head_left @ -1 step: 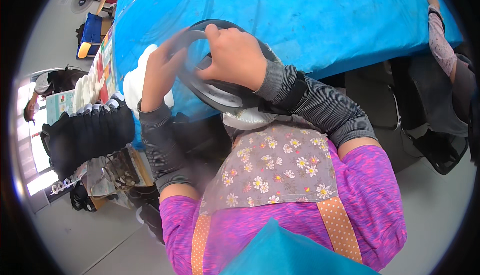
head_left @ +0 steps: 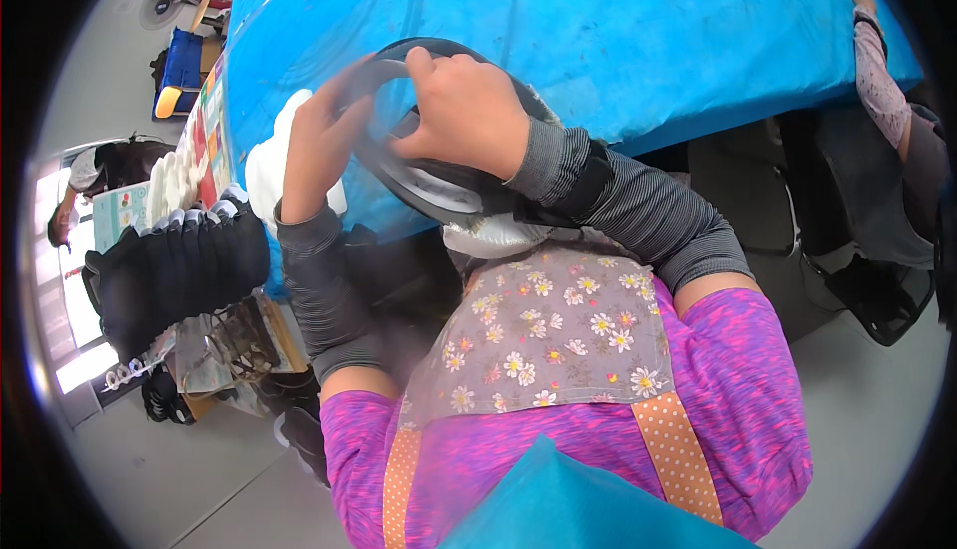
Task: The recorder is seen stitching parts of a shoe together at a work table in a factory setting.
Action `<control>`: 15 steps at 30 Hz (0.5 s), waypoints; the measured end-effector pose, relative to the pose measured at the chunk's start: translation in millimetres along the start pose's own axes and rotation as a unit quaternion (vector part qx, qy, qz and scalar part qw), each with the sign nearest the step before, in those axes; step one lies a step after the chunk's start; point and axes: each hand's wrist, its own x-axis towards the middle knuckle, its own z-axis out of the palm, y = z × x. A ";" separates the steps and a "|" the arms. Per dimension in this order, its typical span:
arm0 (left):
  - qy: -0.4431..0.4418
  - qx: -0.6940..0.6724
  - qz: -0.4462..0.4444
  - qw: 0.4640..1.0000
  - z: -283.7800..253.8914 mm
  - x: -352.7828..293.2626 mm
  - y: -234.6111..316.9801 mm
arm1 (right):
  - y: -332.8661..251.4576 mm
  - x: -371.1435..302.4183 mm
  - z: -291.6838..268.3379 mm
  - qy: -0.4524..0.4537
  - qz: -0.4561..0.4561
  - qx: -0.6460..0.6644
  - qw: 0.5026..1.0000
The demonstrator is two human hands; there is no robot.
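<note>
A black ring-shaped piece [head_left: 419,195] with a pale grey inner band is held up over the near edge of the blue-covered table [head_left: 618,40]. My right hand [head_left: 474,105] curls over its upper part, thumb and fingers closed round the grey inner rim. On its left side, my left hand [head_left: 324,135] grips the same piece; the fingers are partly smeared and hidden behind the rim. A crumpled whitish bundle [head_left: 495,236] lies under the piece, against my flowered apron. Beside my left wrist are smooth white pieces [head_left: 269,172] on the table.
To the left, a row of black padded pieces [head_left: 179,270] hangs by the table, with white pieces [head_left: 174,185] behind. A blue crate [head_left: 181,70] stands farther off. At the right, another person's arm [head_left: 882,85] reaches onto the table, near a dark chair [head_left: 877,300].
</note>
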 end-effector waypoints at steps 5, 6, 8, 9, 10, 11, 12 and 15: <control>0.013 -0.025 -0.013 1.000 2.5 6.0 -0.9 | 0.1 3.3 -0.8 0.012 0.001 0.019 1.000; 0.010 -0.024 -0.014 1.000 3.0 7.6 -1.0 | 0.2 4.6 -1.5 0.008 0.007 0.017 1.000; 0.008 -0.033 -0.021 0.999 3.5 10.4 -1.0 | 2.0 5.3 -1.4 0.004 0.014 0.017 1.000; 0.006 -0.032 -0.022 0.999 3.8 11.2 -1.5 | 3.1 5.6 -1.0 0.003 0.017 0.024 1.000; 0.007 -0.037 -0.024 0.999 4.1 11.9 -2.2 | 3.7 5.9 -1.0 0.002 0.021 0.031 0.999; 0.009 -0.042 -0.026 0.999 4.3 12.6 -2.8 | 4.3 6.1 -1.7 0.002 0.022 0.031 0.999; 0.008 -0.042 -0.026 0.999 3.9 13.5 -3.2 | 4.8 6.6 -3.0 -0.018 0.031 0.029 0.999; 0.001 -0.041 -0.037 0.998 0.8 15.3 -6.4 | 8.9 4.8 -0.9 -0.027 0.037 0.025 0.999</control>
